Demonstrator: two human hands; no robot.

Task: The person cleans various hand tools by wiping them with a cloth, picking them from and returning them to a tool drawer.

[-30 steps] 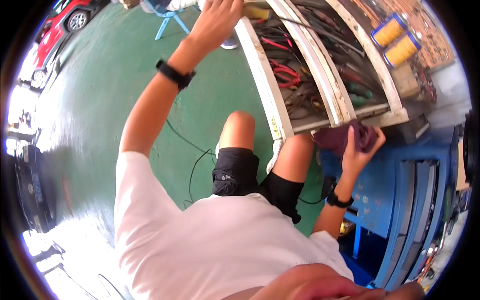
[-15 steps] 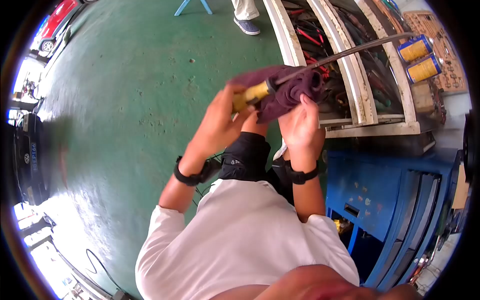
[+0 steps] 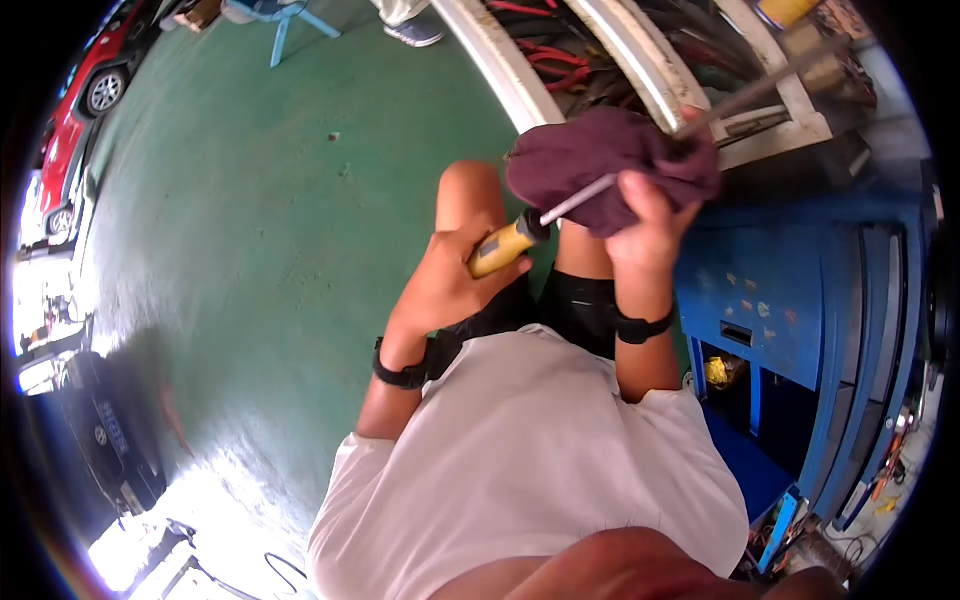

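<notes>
The fingers of your left hand (image 3: 445,278) are closed around the yellow handle (image 3: 503,247) of a long tool, just above your thighs (image 3: 583,252). From its black collar (image 3: 536,225), the metal shaft (image 3: 580,198) runs up and to the right into a bunched maroon cloth (image 3: 580,155), and a blurred length reaches out past the cloth's far side toward the tool trays. Your right hand (image 3: 645,235) is grasping that cloth, thumb on the near side where the shaft enters; whether the cloth wraps fully round the metal you cannot tell. Beyond it stand the worn white trays (image 3: 495,60), with red-handled pliers (image 3: 565,70) lying in the nearest compartment. To your right is a blue cabinet (image 3: 760,280), while green floor (image 3: 290,230) stretches out on your left, with a light-blue stool (image 3: 280,42) and another person's shoe (image 3: 413,34) farther off.
</notes>
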